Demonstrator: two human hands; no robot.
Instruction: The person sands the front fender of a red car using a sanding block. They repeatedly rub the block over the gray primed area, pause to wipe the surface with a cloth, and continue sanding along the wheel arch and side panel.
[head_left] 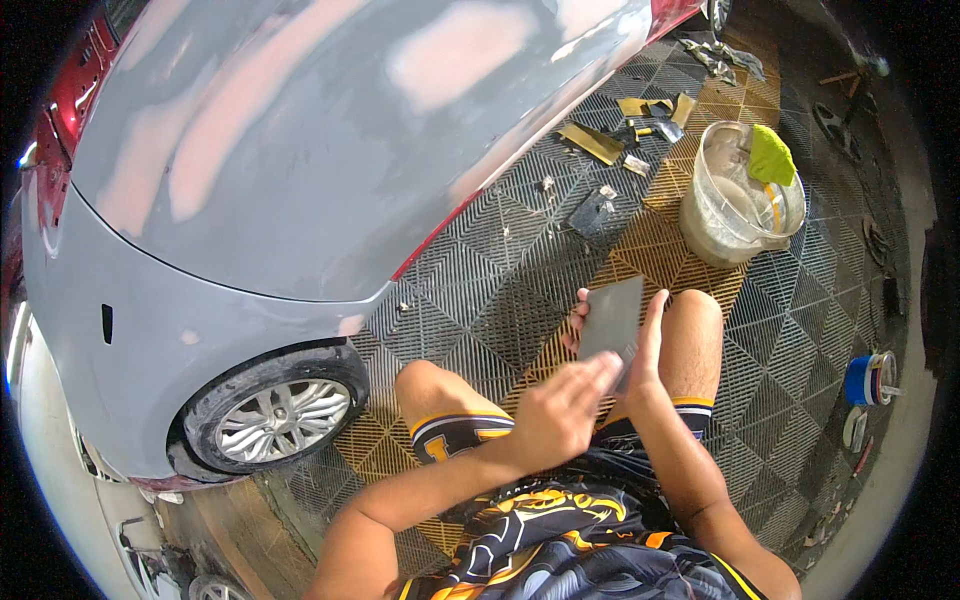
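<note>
A grey rectangular sheet of sandpaper (612, 318) lies across my right hand (648, 352) above my lap. The fingertips of that hand show past the sheet's left edge, its thumb stands along the right edge, and the palm is hidden beneath. My left hand (570, 408) is at the sheet's lower edge, fingers stretched out and somewhat blurred; they seem to touch it. To the left stands a car body (290, 215) coated in grey, with pinkish patches and some red edges.
A translucent bucket (715, 225) with a green cloth (771, 156) over its rim stands at far right. Tape-edged scraps (592, 143) litter the grid-tiled floor (490, 270). The car's wheel (280, 415) is beside my left knee. A blue can (868, 380) sits farther right.
</note>
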